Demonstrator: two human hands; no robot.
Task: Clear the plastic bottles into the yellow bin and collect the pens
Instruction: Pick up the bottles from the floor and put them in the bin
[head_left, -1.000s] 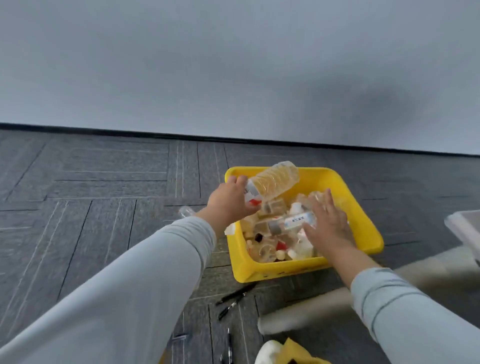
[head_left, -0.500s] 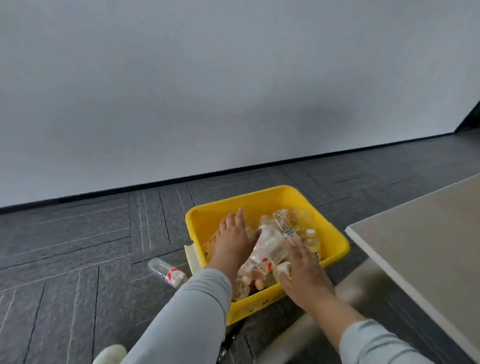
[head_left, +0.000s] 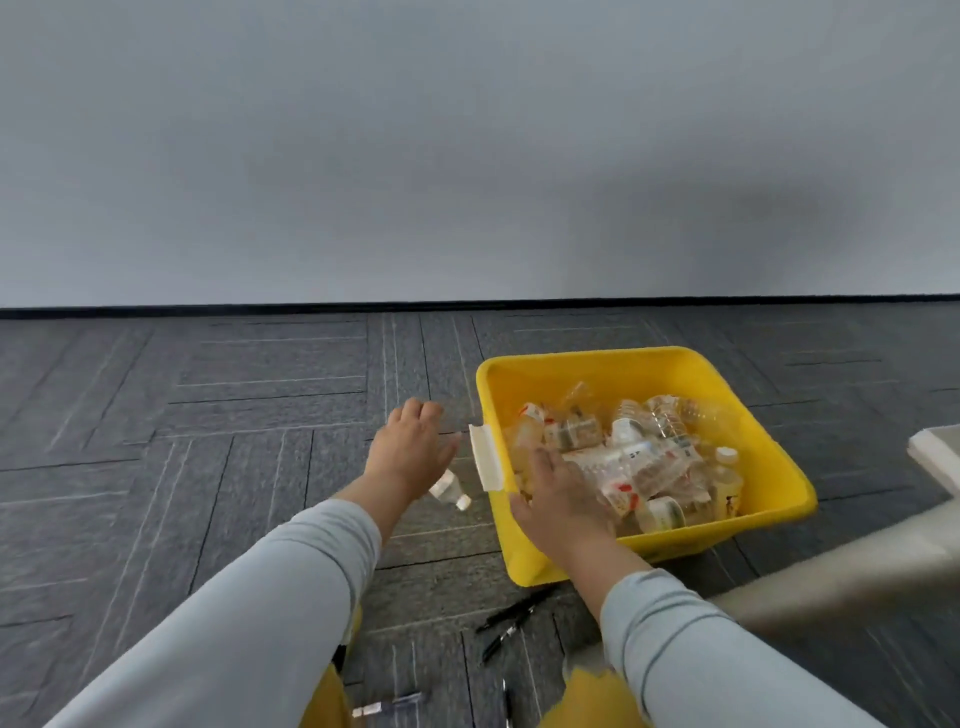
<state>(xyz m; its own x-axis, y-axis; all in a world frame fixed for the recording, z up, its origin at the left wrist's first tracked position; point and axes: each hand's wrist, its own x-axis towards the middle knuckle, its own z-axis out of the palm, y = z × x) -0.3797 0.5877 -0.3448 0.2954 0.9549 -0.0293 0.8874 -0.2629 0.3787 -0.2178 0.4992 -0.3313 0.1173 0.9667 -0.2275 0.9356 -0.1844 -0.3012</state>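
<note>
On the dark grey carpet tiles (head_left: 218, 426), far out to the left of both hands, nothing breaks the pale seam lines. The left hand (head_left: 410, 449) reaches forward, palm down, over a small clear bottle (head_left: 448, 488) that lies on its side on the floor; the bottle's white cap points toward the person, and its far end is hidden under the hand. Whether the fingers have closed on it cannot be told, since the back of the hand covers them. Just right of this hand, a white label tab (head_left: 485, 462) sticks out from the near-left wall of the yellow bin (head_left: 587, 364); no writing on it can be read. The right hand (head_left: 561, 501) lies flat with fingers spread over the near-left corner of the bin, pressing down on the heap of plastic bottles (head_left: 644, 457) inside. These are clear, some crumpled, with white caps and white labels carrying red and dark marks; the print is too blurred to make out a brand. Below the right hand, on the floor in front of the bin, lie two black pens (head_left: 511, 618), close together and angled alike. Nearer the person, below the left forearm, another pen (head_left: 387, 705) with a clear barrel lies on the carpet. To the right of the right hand, a pale table edge (head_left: 935, 452) enters the view.
</note>
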